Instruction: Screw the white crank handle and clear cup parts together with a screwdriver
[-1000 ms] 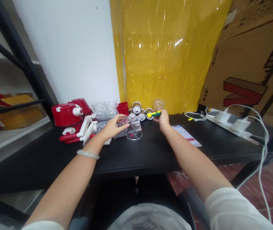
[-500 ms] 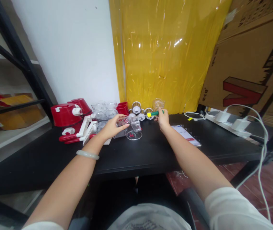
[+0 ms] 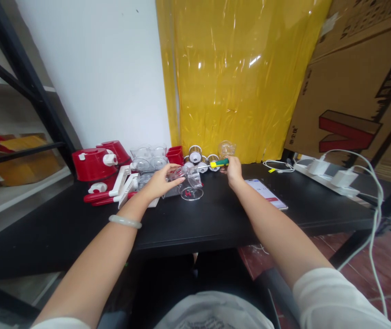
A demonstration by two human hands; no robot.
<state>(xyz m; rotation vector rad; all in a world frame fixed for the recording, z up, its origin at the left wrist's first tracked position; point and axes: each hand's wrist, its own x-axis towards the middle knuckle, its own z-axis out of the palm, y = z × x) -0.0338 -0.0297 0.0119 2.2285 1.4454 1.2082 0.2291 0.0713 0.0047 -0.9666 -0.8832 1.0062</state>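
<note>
My left hand (image 3: 161,182) is closed around a clear plastic part (image 3: 190,179) with a round base that stands on the black table (image 3: 216,219). A pale bangle sits on that wrist. My right hand (image 3: 233,172) grips a green and yellow screwdriver (image 3: 220,162), whose tip points left toward the clear part. Behind both hands lie several round metal-rimmed discs (image 3: 195,154) and a clear crumpled bag (image 3: 227,148).
Red and white plastic housings (image 3: 95,163) and clear cups (image 3: 149,157) crowd the table's left rear. A phone (image 3: 266,193) lies right of my right hand. A power strip with white chargers (image 3: 325,171) and cables sits far right. Yellow sheet, cardboard boxes and a metal shelf surround the table.
The right hand with the screwdriver shifted slightly, turning the tool in place. The left hand has stayed on the clear part.
</note>
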